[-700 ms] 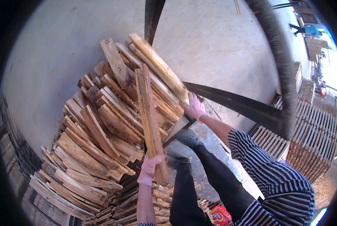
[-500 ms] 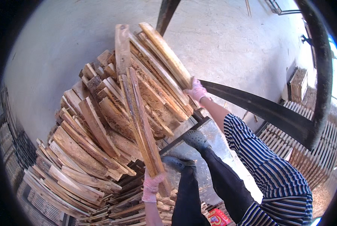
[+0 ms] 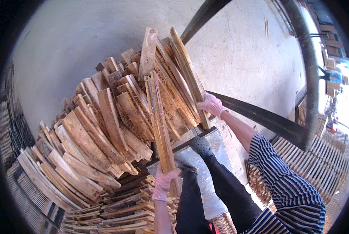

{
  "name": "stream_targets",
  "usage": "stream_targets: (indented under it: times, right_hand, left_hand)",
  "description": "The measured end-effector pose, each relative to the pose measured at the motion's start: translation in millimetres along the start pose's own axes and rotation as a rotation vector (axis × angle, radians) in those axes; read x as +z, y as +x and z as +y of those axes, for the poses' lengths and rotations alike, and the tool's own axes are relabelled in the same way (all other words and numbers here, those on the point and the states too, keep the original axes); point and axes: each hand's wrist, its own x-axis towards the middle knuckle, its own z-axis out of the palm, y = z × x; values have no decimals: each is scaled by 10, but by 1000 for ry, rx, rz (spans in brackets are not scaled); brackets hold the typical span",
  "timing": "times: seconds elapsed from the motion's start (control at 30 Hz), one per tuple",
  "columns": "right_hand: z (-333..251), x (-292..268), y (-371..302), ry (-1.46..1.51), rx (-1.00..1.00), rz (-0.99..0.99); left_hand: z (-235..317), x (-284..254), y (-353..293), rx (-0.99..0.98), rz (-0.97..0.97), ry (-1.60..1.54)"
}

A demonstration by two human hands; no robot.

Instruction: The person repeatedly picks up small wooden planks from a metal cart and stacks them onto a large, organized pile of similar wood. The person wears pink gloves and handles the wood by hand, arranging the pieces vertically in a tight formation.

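Observation:
My left hand (image 3: 166,183), in a pale pink knit glove, is closed around the lower end of a long rough wooden plank (image 3: 159,124); a second strip seems to lie along it. That plank slants up in front of the wood pile (image 3: 114,105). At the pile's right edge, my gloved right hand (image 3: 212,104) grips a second wooden board (image 3: 188,62) by its side. This board leans up and leftward, its lower end reaching below the hand. Part of the right fingers is hidden behind it.
My shoes stand on a grey metal platform (image 3: 217,156) with a dark edge. A black curved metal bar (image 3: 260,113) runs close past my right arm. Slatted wood stacks (image 3: 318,156) stand at right, more planks (image 3: 124,212) lie below left, and a pale wall (image 3: 244,50) rises behind.
The view has turned, shifting the pile rightward in it. The right-hand board now stands steeper, with its lower end past my hand. My left hand still holds its plank, also more upright.

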Motion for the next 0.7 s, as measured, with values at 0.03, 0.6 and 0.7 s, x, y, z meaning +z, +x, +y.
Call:
stream_targets:
  times: [0.03,0.6,0.7]
  right_hand:
    - [-145,-74,-311,88,21,-49]
    - [-836,-433,-3586,496,9,-268]
    - [-1164,-774,-3845,709,159,-427]
  left_hand:
    - [115,131,-58,-114,29,5]
    - [1202,1669,-946,-338,-179,-741]
    - [1508,1711,-1261,-308,-183,-796]
